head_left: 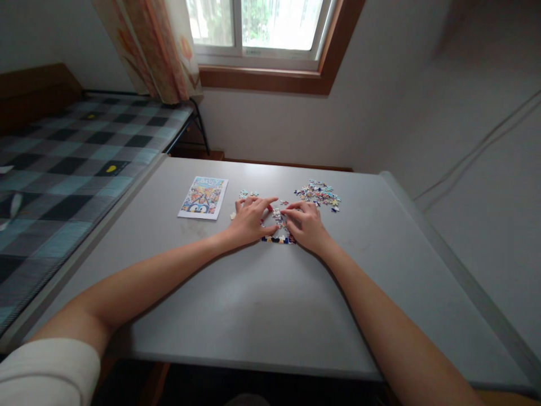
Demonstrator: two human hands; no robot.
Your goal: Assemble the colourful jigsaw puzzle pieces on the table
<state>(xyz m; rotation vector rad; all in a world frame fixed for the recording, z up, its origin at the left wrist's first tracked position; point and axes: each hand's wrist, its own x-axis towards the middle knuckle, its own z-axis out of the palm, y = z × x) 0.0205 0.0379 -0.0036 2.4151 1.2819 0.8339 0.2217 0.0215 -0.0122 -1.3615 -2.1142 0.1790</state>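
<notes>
Both hands rest over a partly joined jigsaw puzzle (278, 240) on the table, its dark blue, black and white strip showing at the near side. My left hand (252, 219) lies at its left with thumb and fingers spread, the thumb touching or just over the pieces. At the right side, my right hand (307, 224) has its fingers bent, thumb near the index finger, at the small puzzle pieces (277, 215) between the hands. Whether a piece is pinched there is too small to tell. Parts of the puzzle are hidden under both hands.
A pile of loose puzzle pieces (319, 193) lies beyond my right hand, and a few pieces (248, 193) beyond my left. A printed picture card (203, 197) with a penguin lies at the left. The grey table (253, 304) adjoins a checked bed (105, 141).
</notes>
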